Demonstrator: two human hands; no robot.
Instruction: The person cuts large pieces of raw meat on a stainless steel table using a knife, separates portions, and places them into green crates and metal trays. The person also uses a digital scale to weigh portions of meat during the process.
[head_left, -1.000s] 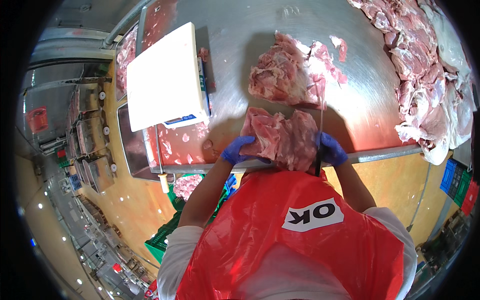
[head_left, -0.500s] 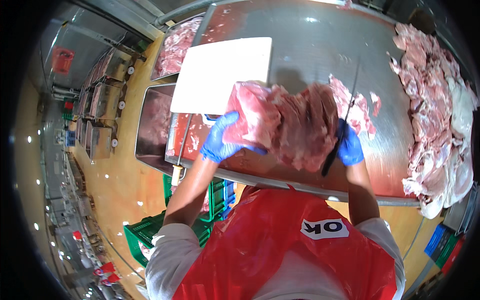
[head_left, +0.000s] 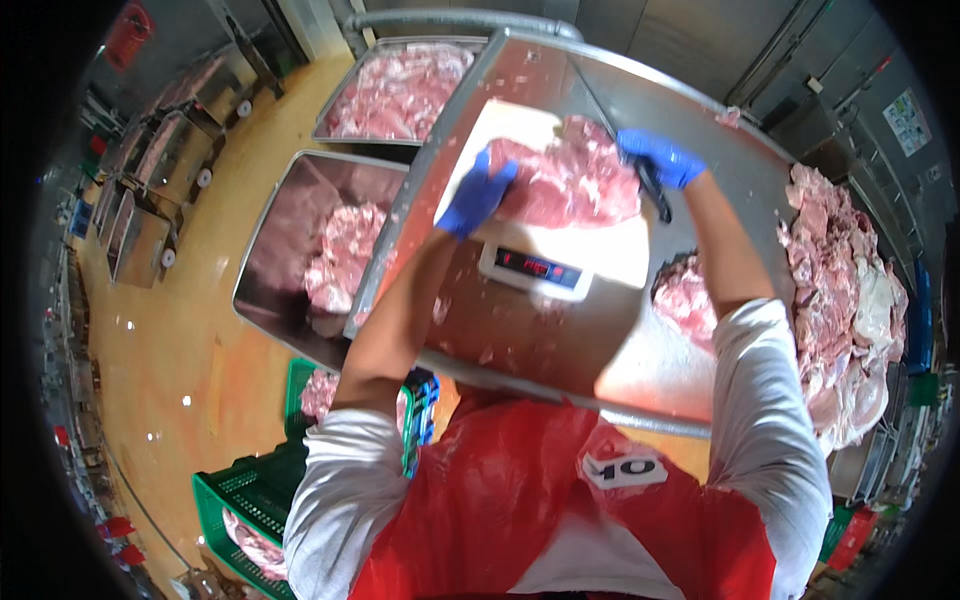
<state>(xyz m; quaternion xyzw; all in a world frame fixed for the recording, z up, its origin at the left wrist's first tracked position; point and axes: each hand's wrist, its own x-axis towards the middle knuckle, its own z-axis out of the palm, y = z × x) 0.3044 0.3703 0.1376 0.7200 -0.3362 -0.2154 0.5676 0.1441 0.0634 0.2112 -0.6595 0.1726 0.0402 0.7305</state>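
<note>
A large slab of raw pink meat [head_left: 565, 185] lies over the white platform of a digital scale [head_left: 615, 258], whose lit display faces me. My left hand [head_left: 478, 195], in a blue glove, grips the slab's left end. My right hand [head_left: 660, 158], gloved too, is closed round the black handle of a knife [head_left: 655, 192] and rests against the slab's right end. The knife's thin blade points away from me, past the meat's far edge. A smaller piece of meat [head_left: 685, 300] sits on the steel table [head_left: 480, 325], partly behind my right forearm.
A long heap of meat [head_left: 840, 280] runs along the table's right side. Two steel bins hold meat at the left, one near [head_left: 255, 265] and one far [head_left: 405, 90]. Green crates [head_left: 255, 500] stand on the floor at the lower left. Wheeled carts [head_left: 150, 230] stand farther left.
Both hands have moved away from me with the meat, from above the near table to over the scale. The knife has stayed in my right hand. My view has shifted and turned.
</note>
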